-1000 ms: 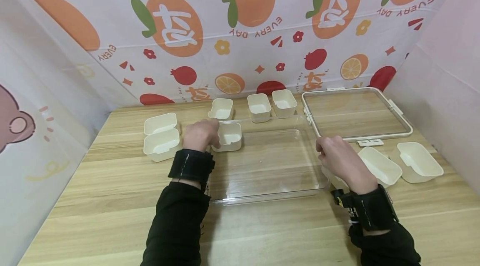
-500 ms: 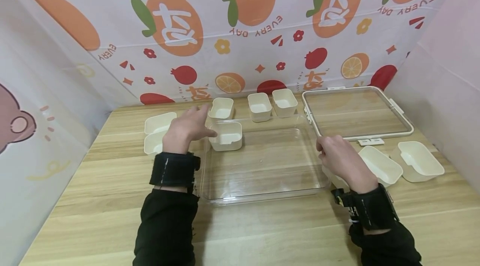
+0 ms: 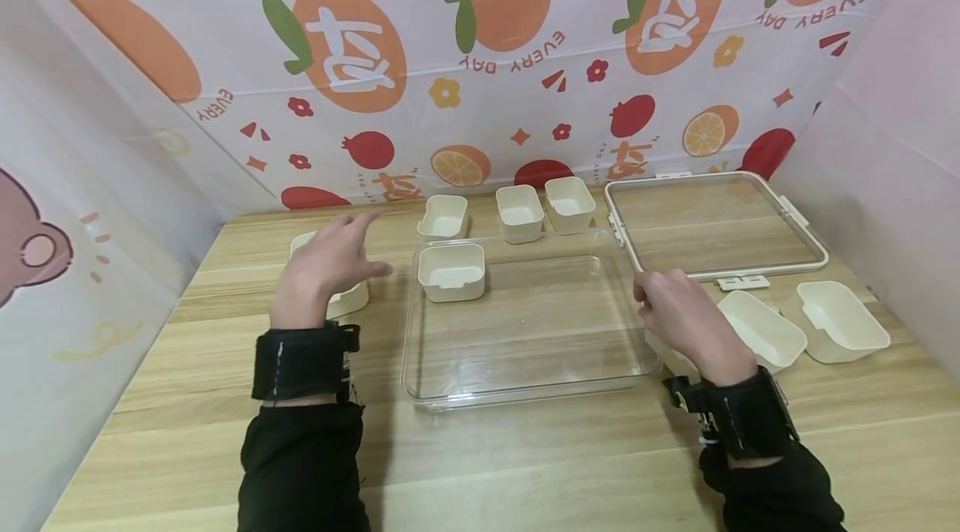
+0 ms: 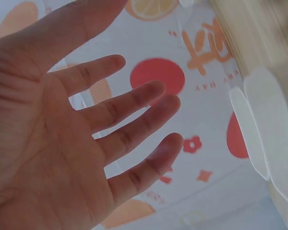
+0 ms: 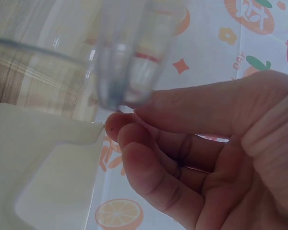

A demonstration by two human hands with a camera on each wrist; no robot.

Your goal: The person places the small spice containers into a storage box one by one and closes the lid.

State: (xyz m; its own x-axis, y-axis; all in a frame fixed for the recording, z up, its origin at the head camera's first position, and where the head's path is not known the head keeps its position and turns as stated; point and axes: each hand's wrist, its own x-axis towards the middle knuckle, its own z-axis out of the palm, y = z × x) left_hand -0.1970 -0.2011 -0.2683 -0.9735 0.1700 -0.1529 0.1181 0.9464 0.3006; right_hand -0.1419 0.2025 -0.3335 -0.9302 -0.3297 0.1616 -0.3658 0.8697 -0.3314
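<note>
A clear plastic storage box (image 3: 525,399) lies on the wooden table, with one cream bin (image 3: 452,269) in its far left corner. My right hand (image 3: 686,319) pinches the box's right rim; in the right wrist view, thumb and curled fingers (image 5: 139,163) meet at the clear edge (image 5: 120,72). To the left of the box, my left hand (image 3: 322,269) hovers with fingers spread over two cream bins (image 3: 349,300), hiding most of them. Its palm (image 4: 53,143) holds nothing in the left wrist view, and pale bin edges (image 4: 269,124) show at the right.
Behind the box stand three small cream bins (image 3: 519,213). A clear lid (image 3: 716,228) with a white frame and clips lies at the back right. More cream bins (image 3: 836,319) sit right of the box, one partly under my right hand. A printed curtain (image 3: 510,123) hangs behind.
My left hand has let go of the cream bin inside the box and moved left, over the two bins there. The right hand has stayed at the box's rim.
</note>
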